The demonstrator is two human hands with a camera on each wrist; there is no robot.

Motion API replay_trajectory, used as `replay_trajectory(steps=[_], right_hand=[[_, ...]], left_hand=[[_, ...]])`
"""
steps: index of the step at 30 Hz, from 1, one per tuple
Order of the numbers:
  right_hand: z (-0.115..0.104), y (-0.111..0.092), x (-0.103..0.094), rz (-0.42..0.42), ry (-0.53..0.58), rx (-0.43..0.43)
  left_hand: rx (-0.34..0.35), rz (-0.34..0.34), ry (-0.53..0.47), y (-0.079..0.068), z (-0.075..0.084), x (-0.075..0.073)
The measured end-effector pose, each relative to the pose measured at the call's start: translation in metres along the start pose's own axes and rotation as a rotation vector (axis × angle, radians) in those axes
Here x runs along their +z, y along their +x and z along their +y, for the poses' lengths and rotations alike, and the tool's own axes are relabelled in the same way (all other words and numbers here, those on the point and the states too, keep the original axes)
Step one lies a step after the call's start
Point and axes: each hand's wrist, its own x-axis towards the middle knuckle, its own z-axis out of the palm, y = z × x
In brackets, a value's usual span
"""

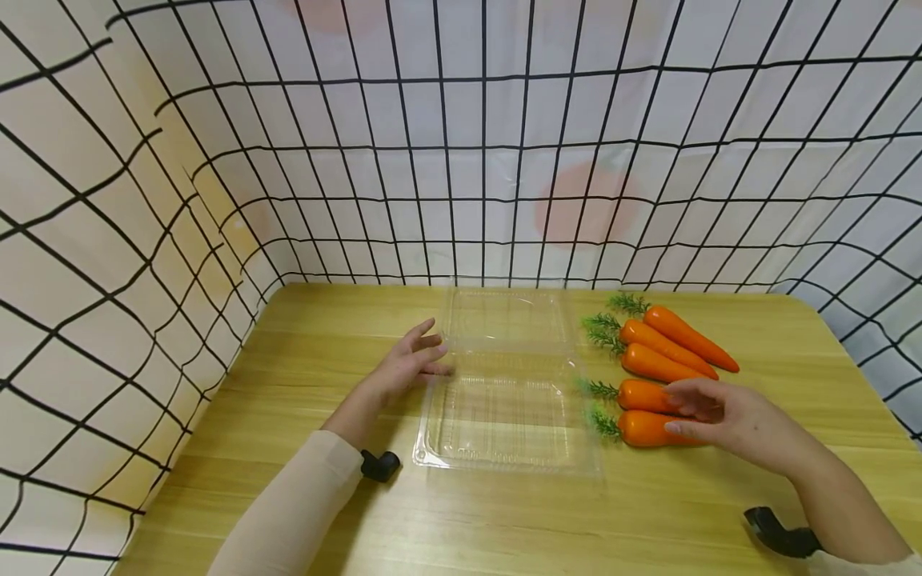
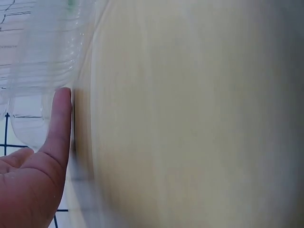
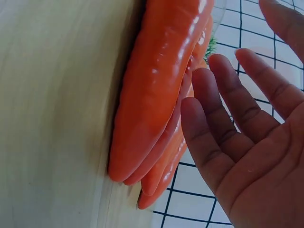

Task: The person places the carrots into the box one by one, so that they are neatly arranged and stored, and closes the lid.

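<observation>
A clear plastic clamshell box (image 1: 504, 462) lies with its lid laid back on the table, its lid (image 1: 507, 316) toward the rear wall. My left hand (image 1: 406, 364) is beside the box's left edge, fingers loosely extended; in the left wrist view one fingertip (image 2: 62, 97) is right at the clear plastic. Several orange carrots (image 1: 644, 430) with green leafy tops lie to the right of the box, tips pointing right. Over the two nearest carrots hovers my right hand (image 1: 742, 420). In the right wrist view its fingers (image 3: 223, 80) are spread beside the carrots, holding nothing.
The wooden table (image 1: 490, 520) carries the box and carrots. A white cloth wall with a black grid pattern (image 1: 461, 176) surrounds it at the back and both sides. Dark wrist cameras (image 1: 781, 534) are strapped to both wrists.
</observation>
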Motion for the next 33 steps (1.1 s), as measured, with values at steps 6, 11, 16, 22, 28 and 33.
replay_trajectory(steps=[6, 11, 16, 22, 28, 33], right_hand=[[0.001, -0.003, 0.001, 0.000, -0.038, -0.010], [0.003, -0.003, 0.004, 0.002, -0.116, -0.014], [0.006, -0.002, 0.007, 0.019, -0.178, -0.029], [0.007, 0.003, 0.012, 0.039, -0.188, -0.086], [0.007, 0.000, 0.014, -0.052, -0.177, 0.003], [0.009, 0.000, 0.019, -0.033, -0.200, -0.037]], left_hand=[[0.004, -0.039, -0.032, 0.001, -0.001, 0.002], [0.000, -0.048, -0.080, 0.002, -0.002, 0.003], [0.002, -0.049, -0.138, 0.003, -0.004, 0.004], [0.010, -0.044, -0.148, 0.004, -0.005, 0.005], [0.034, -0.047, -0.170, 0.005, -0.007, 0.005], [0.041, -0.036, -0.181, 0.006, -0.007, 0.006]])
